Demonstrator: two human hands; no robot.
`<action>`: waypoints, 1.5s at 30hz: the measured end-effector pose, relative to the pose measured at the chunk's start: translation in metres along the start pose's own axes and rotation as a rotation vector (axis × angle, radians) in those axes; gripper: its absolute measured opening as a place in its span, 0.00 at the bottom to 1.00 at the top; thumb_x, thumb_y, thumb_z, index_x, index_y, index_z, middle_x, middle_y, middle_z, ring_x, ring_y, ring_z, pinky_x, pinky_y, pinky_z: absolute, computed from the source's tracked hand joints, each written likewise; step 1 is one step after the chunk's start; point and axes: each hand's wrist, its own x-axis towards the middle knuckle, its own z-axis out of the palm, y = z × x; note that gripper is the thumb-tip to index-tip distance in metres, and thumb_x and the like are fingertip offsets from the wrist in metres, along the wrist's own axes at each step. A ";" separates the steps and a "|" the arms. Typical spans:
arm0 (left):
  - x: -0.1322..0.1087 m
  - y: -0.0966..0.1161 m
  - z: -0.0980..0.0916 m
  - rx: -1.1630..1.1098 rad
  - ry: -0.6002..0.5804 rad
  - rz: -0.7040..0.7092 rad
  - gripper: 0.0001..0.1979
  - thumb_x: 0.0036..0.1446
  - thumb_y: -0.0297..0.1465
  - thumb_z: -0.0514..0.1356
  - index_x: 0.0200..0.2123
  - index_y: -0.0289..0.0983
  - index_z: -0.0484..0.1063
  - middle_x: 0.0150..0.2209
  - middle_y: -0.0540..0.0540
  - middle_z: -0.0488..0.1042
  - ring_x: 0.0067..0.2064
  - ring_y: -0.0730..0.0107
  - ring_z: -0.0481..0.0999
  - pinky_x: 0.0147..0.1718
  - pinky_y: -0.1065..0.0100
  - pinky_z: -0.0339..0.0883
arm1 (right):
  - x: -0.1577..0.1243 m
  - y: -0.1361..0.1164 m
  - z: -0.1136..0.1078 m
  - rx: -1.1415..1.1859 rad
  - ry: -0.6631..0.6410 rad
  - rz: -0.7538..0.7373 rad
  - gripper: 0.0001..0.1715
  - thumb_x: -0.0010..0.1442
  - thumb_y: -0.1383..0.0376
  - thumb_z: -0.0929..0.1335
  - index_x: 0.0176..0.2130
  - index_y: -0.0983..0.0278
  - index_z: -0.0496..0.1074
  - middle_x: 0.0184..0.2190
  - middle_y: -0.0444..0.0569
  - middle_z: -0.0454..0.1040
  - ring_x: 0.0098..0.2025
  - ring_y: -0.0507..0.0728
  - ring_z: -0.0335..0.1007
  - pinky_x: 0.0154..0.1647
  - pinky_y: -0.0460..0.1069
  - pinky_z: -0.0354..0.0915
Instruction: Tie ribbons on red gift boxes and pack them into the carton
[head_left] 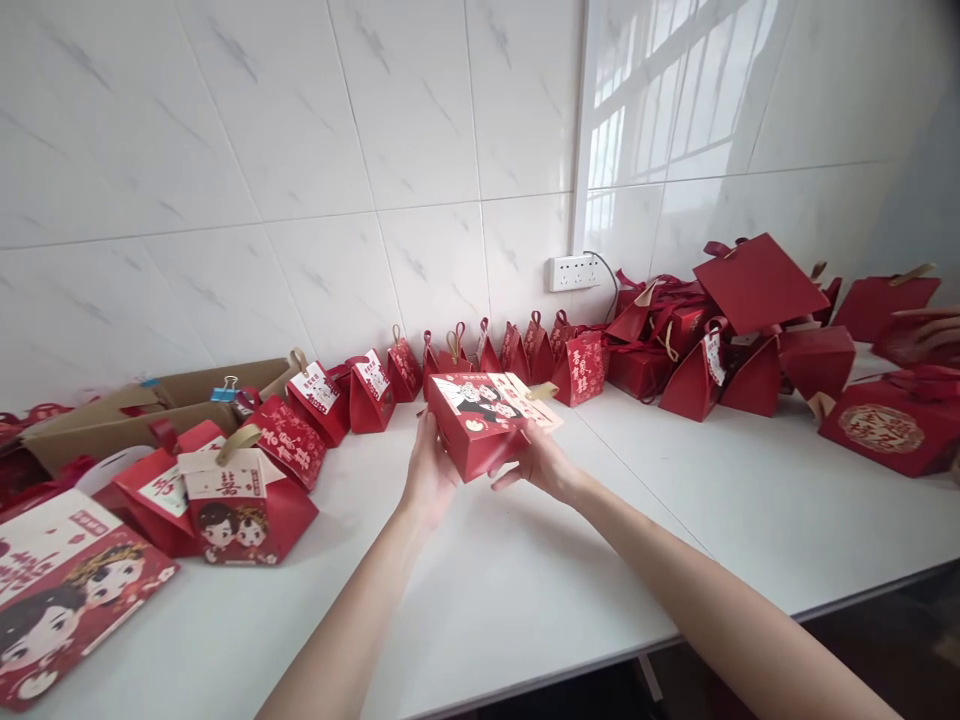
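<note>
Between my two hands is a red paper gift box [480,430], tilted so that its printed face with cartoon figures points upward. A cream flap with a gold ribbon loop sticks out on its right side. My left hand [433,470] grips the box at its left side, and my right hand [544,462] closes on its right front corner. The fingers under the box are partly hidden. Behind it, a row of small red gift boxes [538,348] with ribbon loops stands along the wall.
On the left, a cartoon-printed gift box [236,510] stands by a cardboard carton [112,430] with a blue binder clip [224,389]. Red boxes pile up at the right, near another person's hand [937,335]. A power strip [576,272] is on the wall above the white table [525,610].
</note>
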 end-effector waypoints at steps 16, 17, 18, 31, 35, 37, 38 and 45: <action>0.002 0.001 -0.003 0.033 -0.079 -0.092 0.25 0.53 0.47 0.59 0.48 0.36 0.67 0.41 0.41 0.75 0.35 0.66 0.77 0.30 0.70 0.71 | 0.000 0.001 0.002 -0.141 0.123 0.066 0.33 0.49 0.38 0.63 0.31 0.65 0.66 0.17 0.42 0.68 0.12 0.49 0.62 0.11 0.44 0.59; 0.002 0.001 -0.003 0.035 -0.055 -0.068 0.22 0.53 0.44 0.60 0.47 0.38 0.66 0.40 0.44 0.75 0.32 0.70 0.76 0.28 0.72 0.71 | 0.001 0.000 0.001 -0.068 0.117 0.107 0.33 0.48 0.37 0.62 0.29 0.65 0.66 0.16 0.42 0.68 0.12 0.49 0.61 0.11 0.44 0.59; 0.002 0.000 -0.003 0.047 -0.047 -0.037 0.21 0.52 0.42 0.62 0.47 0.41 0.66 0.39 0.47 0.75 0.30 0.73 0.75 0.26 0.74 0.70 | 0.001 -0.002 0.001 0.005 0.117 0.142 0.33 0.48 0.37 0.62 0.27 0.64 0.65 0.15 0.42 0.67 0.11 0.49 0.59 0.11 0.44 0.58; -0.009 -0.003 0.001 0.341 -0.134 0.385 0.23 0.45 0.34 0.67 0.46 0.43 0.67 0.37 0.49 0.73 0.26 0.74 0.72 0.25 0.70 0.68 | -0.001 -0.013 0.002 0.246 0.151 0.165 0.28 0.48 0.41 0.59 0.22 0.63 0.64 0.10 0.41 0.62 0.10 0.47 0.49 0.10 0.44 0.50; -0.003 -0.004 -0.004 0.136 -0.079 0.099 0.23 0.48 0.49 0.60 0.43 0.42 0.69 0.39 0.46 0.74 0.35 0.64 0.75 0.28 0.68 0.70 | 0.000 -0.006 -0.001 -0.090 0.218 -0.052 0.30 0.47 0.39 0.64 0.25 0.64 0.66 0.08 0.40 0.60 0.10 0.49 0.53 0.10 0.45 0.55; 0.000 -0.005 -0.005 0.091 -0.050 -0.071 0.27 0.49 0.54 0.56 0.44 0.40 0.70 0.40 0.43 0.75 0.37 0.61 0.76 0.28 0.66 0.71 | -0.002 -0.005 -0.002 -0.299 0.230 -0.155 0.26 0.47 0.44 0.68 0.29 0.65 0.69 0.12 0.42 0.65 0.12 0.49 0.57 0.11 0.45 0.56; 0.001 -0.005 -0.005 0.092 -0.044 -0.127 0.27 0.50 0.54 0.56 0.44 0.39 0.71 0.40 0.41 0.75 0.37 0.60 0.76 0.29 0.66 0.71 | -0.003 -0.004 -0.002 -0.389 0.211 -0.193 0.24 0.48 0.47 0.70 0.31 0.65 0.70 0.15 0.43 0.68 0.13 0.49 0.58 0.11 0.45 0.57; 0.006 -0.003 -0.019 0.355 -0.036 0.448 0.29 0.45 0.42 0.65 0.50 0.37 0.65 0.49 0.39 0.71 0.46 0.56 0.74 0.43 0.61 0.70 | -0.003 0.000 -0.002 -0.318 0.186 -0.243 0.18 0.49 0.56 0.70 0.39 0.63 0.70 0.36 0.50 0.74 0.32 0.56 0.70 0.21 0.48 0.69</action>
